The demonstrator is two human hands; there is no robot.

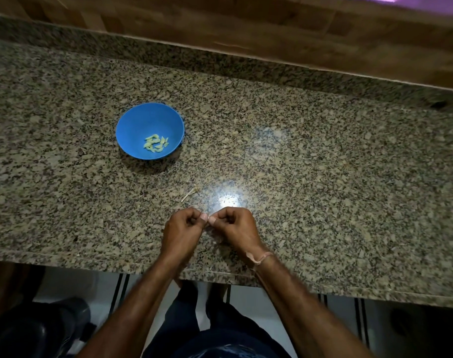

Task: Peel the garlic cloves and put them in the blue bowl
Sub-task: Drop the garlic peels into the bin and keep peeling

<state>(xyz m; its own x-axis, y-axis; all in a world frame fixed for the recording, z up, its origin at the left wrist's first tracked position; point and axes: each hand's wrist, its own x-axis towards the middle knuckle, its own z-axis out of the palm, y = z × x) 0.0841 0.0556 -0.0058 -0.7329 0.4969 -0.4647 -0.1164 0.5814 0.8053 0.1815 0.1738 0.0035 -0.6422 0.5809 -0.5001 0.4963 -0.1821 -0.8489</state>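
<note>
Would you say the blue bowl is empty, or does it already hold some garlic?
Not empty: the blue bowl holds a small cluster of peeled cloves on its bottom, far from full.

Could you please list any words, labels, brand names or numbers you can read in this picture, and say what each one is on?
None: no readable text appears anywhere.
The blue bowl, the peeled garlic cloves in it and the granite counter carry no markings.
The wrist band shows no lettering.

Dim indoor light, bright white glare patch on the granite counter [323,156] just beyond the hands, soft shadow beside the blue bowl [132,130], wide-angle bending at the counter's edges, blurred far corners, floor below dark.
</note>
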